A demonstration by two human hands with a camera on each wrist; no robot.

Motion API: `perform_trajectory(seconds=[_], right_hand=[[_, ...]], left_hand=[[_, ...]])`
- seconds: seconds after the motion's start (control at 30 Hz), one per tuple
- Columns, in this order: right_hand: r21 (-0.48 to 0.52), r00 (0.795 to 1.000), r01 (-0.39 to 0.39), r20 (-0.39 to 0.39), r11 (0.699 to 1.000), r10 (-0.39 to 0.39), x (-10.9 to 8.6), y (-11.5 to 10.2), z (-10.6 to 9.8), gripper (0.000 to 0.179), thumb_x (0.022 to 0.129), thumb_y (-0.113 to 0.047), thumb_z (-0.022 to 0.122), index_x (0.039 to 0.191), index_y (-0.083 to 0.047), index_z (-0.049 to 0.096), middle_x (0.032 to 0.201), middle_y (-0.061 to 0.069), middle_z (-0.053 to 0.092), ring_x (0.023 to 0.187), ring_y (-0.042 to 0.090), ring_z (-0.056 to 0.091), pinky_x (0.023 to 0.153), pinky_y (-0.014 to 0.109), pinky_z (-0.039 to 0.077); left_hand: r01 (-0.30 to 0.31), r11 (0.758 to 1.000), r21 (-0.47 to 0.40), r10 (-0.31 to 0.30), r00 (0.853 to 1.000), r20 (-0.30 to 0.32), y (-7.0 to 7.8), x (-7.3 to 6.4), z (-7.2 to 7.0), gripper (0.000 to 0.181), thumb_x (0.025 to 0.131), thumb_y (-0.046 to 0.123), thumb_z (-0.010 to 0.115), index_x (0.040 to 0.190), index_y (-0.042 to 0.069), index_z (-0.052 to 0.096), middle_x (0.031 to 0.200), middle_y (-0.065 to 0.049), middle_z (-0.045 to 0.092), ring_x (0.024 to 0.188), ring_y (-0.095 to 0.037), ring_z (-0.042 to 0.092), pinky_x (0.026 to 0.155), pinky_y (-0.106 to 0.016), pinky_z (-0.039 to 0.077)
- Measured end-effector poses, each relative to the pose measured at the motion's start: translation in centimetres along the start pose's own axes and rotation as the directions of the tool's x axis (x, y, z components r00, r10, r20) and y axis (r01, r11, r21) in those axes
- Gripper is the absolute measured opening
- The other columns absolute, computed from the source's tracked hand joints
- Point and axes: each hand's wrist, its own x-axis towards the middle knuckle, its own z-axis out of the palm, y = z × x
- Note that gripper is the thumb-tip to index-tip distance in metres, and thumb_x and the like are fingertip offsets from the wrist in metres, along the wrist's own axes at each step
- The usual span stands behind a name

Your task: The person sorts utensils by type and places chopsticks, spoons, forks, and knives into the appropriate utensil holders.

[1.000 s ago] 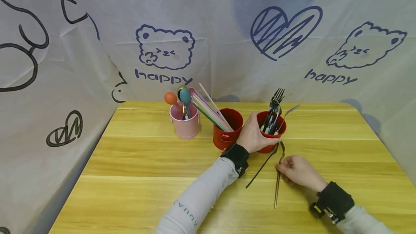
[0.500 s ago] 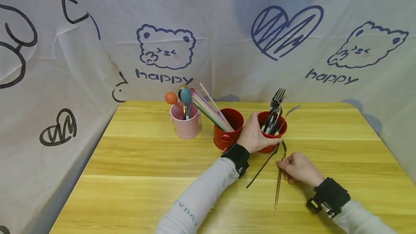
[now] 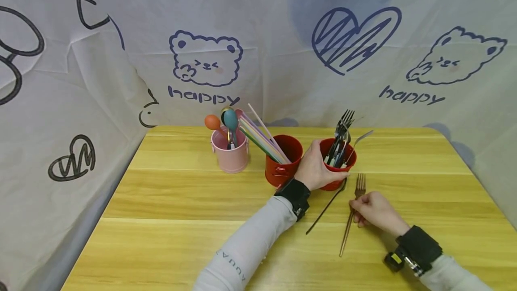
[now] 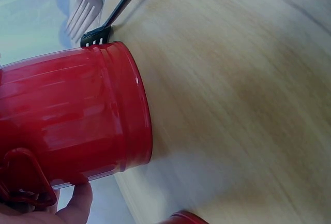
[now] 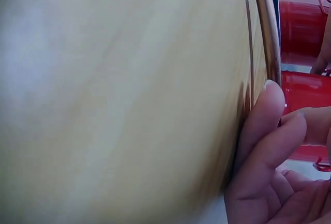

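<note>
My left hand (image 3: 316, 169) grips the right-hand red bucket (image 3: 333, 186) around its side, thumb across the front. Several metal forks (image 3: 344, 122) and other cutlery stand in that bucket, heads up. My right hand (image 3: 376, 211) pinches a copper-coloured fork (image 3: 361, 187) near the neck, tines pointing away and handle toward me. In the right wrist view the fork handle (image 5: 271, 32) runs along the fingertips, low over the wood. A dark fork (image 3: 326, 212) lies in front of the bucket; its slotted head (image 4: 96, 36) is right at the bucket's wall in the left wrist view.
A middle red bucket (image 3: 277, 176) holds several pastel straws (image 3: 262, 140). Left of it stands a pink bucket (image 3: 231, 160) with spoons (image 3: 231, 119) in orange, teal and gold. The wooden table (image 3: 169, 237) ends at a cloth backdrop (image 3: 274, 57) with drawings.
The copper fork has rotated so its tines now show flat, and its head has shifted right, away from the bucket. My right hand moved slightly right with it. The left hand stayed put.
</note>
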Motion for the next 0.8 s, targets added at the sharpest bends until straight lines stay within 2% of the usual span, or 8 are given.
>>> perform_trajectory(seconds=[0.2,0.37,0.57,0.8], right_hand=[[0.063,1.000,-0.001,-0.030,0.998,0.003,-0.2,0.4,-0.5,0.029,0.103,-0.012,0.050,0.086,0.007,0.064,0.069,0.004,0.066,0.058,0.011,0.065,0.055,0.025,0.057],[0.101,0.997,0.030,-0.072,0.994,-0.023,-0.4,0.5,-1.2,0.029,0.105,-0.010,0.046,0.091,0.011,0.060,0.071,0.006,0.065,0.059,0.011,0.065,0.057,0.027,0.059],[0.087,0.990,0.099,-0.109,0.991,-0.089,-0.8,0.1,-2.1,0.029,0.106,-0.009,0.040,0.094,0.012,0.056,0.072,0.009,0.064,0.061,0.009,0.067,0.059,0.028,0.060],[0.080,0.982,0.118,-0.157,0.990,-0.105,-1.2,-0.6,-3.5,0.035,0.107,-0.012,0.033,0.106,0.017,0.054,0.076,0.010,0.066,0.063,0.010,0.069,0.063,0.030,0.062]], left_hand=[[-0.009,1.000,0.012,0.009,1.000,-0.006,0.0,0.0,0.0,0.091,0.073,0.040,0.090,0.142,0.012,0.040,0.134,-0.007,0.059,0.119,-0.021,0.062,0.104,-0.027,0.052],[-0.003,1.000,0.010,0.003,1.000,-0.006,0.0,0.0,0.0,0.091,0.073,0.040,0.090,0.142,0.012,0.040,0.134,-0.007,0.059,0.119,-0.021,0.061,0.105,-0.027,0.052],[0.011,1.000,0.003,-0.011,1.000,-0.001,0.1,0.0,-0.1,0.091,0.072,0.039,0.091,0.143,0.012,0.040,0.135,-0.007,0.059,0.120,-0.021,0.061,0.106,-0.028,0.052],[0.012,1.000,0.007,-0.012,1.000,-0.003,0.2,0.0,0.0,0.091,0.072,0.039,0.091,0.143,0.012,0.040,0.135,-0.007,0.059,0.120,-0.021,0.061,0.105,-0.028,0.052]])
